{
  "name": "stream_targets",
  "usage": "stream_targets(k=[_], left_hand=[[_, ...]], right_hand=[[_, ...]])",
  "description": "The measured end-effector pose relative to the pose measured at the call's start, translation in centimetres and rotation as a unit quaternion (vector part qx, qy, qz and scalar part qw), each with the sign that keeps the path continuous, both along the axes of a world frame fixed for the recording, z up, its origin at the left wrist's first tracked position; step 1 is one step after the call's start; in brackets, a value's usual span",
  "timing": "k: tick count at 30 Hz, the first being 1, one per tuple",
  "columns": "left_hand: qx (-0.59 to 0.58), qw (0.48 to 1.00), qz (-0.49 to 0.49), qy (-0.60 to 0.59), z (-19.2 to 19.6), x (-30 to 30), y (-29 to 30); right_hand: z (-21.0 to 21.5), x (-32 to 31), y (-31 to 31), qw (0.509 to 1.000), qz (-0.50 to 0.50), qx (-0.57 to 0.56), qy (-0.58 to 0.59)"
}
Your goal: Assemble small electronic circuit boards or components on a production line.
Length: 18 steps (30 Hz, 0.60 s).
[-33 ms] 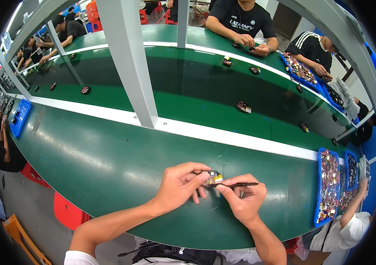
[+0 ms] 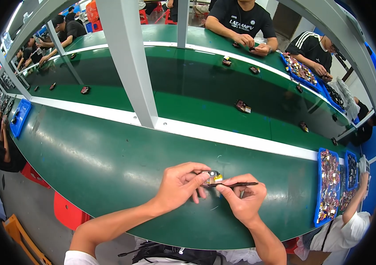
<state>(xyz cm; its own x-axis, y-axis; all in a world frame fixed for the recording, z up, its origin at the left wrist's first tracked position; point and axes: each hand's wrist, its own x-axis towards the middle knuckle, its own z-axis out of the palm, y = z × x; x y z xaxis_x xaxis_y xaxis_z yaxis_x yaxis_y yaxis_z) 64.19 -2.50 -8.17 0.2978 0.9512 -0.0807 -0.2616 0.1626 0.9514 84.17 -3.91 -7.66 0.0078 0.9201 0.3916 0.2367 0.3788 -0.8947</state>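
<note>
Over the green bench, my left hand (image 2: 181,185) is closed round the left side of a small dark-rimmed electronic part (image 2: 212,174). Yellow and whitish pieces show inside its rim; my thumb hides some of it. Pinched between the fingers of my right hand (image 2: 247,203) is a slim dark tool (image 2: 246,183), which looks like tweezers. It lies nearly level, with its thin end at the near edge of the part. Both hands are close together, and the part is held off the bench top.
A blue tray (image 2: 317,190) heaped with small parts stands to the right, a smaller blue tray (image 2: 347,155) beside it. Beyond a white rail (image 2: 241,139), a green belt (image 2: 188,99) carries scattered dark parts. A grey post (image 2: 130,66) rises ahead. Co-workers sit around.
My hands and what they hold look unchanged. At the right edge, a co-worker's arm has shifted slightly upward in the picture.
</note>
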Motion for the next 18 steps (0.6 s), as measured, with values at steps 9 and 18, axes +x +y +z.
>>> stream_targets(k=[9, 18], left_hand=[[0.003, 1.0, 0.01, 0.001, -0.05, 0.02, 0.1], [0.001, 1.0, 0.009, 0.0, -0.25, 0.16, 0.09]], right_hand=[[0.06, 0.34, 0.17, 1.0, 0.018, 0.009, -0.001], [0.23, 0.36, 0.22, 0.997, 0.039, 0.054, -0.05]])
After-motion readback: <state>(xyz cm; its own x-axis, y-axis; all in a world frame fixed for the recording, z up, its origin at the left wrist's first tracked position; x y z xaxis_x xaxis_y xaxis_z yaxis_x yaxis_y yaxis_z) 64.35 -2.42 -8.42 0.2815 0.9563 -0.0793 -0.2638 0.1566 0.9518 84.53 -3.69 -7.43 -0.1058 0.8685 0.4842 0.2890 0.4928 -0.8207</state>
